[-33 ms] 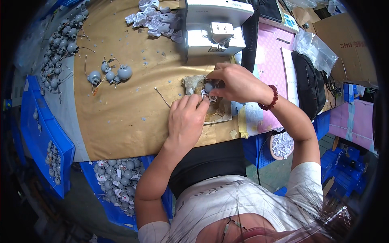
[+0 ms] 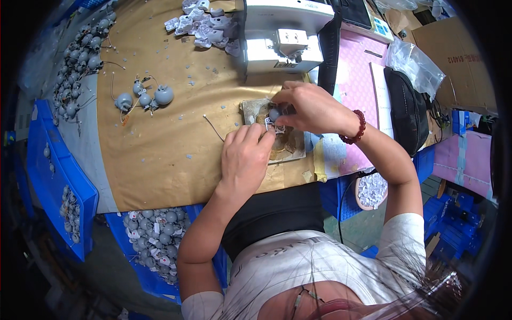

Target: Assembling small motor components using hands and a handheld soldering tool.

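A small grey ball-shaped part (image 2: pixel 274 114) with a white piece (image 2: pixel 269 123) attached sits over a worn, stained square plate (image 2: pixel 294 155) on the table. My right hand (image 2: pixel 316 110) comes from the right, its fingers and thumb closed around the grey ball. Bent and close together, the fingertips of my left hand (image 2: pixel 246 153) press at the white piece from the near left. My fingers partly hide where the two pieces meet. A thin wire (image 2: pixel 214 128) runs out on the table beside my left hand.
Several wired grey balls (image 2: pixel 144 99) lie left on the brown-covered table (image 2: pixel 160 176). White plastic parts (image 2: pixel 207 26) are heaped beyond, beside a white metal fixture (image 2: pixel 282 48). A blue bin (image 2: pixel 118 234) of grey parts stands below the front edge. A black pouch (image 2: pixel 405 109) lies right.
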`<move>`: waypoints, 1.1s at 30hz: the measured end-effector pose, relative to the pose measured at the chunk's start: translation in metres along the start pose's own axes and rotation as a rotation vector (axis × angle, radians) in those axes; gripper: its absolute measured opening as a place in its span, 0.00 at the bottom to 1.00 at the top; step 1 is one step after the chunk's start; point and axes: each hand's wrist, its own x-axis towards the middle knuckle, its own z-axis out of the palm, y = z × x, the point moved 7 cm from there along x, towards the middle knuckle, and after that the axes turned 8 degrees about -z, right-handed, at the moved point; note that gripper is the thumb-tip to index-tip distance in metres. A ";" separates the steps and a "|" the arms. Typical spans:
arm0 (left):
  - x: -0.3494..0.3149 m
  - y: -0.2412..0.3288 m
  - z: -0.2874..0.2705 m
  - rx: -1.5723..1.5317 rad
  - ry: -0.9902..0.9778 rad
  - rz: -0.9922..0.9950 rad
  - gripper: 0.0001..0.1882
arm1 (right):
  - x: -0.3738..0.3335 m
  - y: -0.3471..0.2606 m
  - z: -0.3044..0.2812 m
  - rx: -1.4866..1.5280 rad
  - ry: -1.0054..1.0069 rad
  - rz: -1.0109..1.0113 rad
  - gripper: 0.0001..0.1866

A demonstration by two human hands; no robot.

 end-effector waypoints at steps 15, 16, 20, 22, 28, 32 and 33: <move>0.025 0.007 0.002 0.079 -0.046 -0.126 0.18 | -0.065 0.041 -0.064 -0.322 1.161 -0.136 0.37; 0.028 0.008 0.002 0.084 -0.044 -0.123 0.18 | -0.069 0.063 -0.069 -0.301 1.238 0.014 0.35; 0.029 0.009 0.003 0.083 -0.050 -0.122 0.17 | -0.044 0.129 -0.043 0.584 0.985 0.111 0.33; 0.029 0.008 0.002 0.080 -0.057 -0.125 0.17 | -0.048 0.132 -0.041 0.601 1.035 0.157 0.32; 0.030 0.007 0.000 0.074 -0.077 -0.125 0.17 | -0.067 0.037 -0.107 0.648 1.330 -0.382 0.32; 0.030 0.008 0.002 0.052 -0.044 -0.113 0.17 | -0.046 0.006 -0.138 0.752 1.128 -0.431 0.36; 0.031 0.009 0.003 0.061 -0.045 -0.124 0.17 | -0.040 0.000 -0.143 0.753 1.158 -0.453 0.33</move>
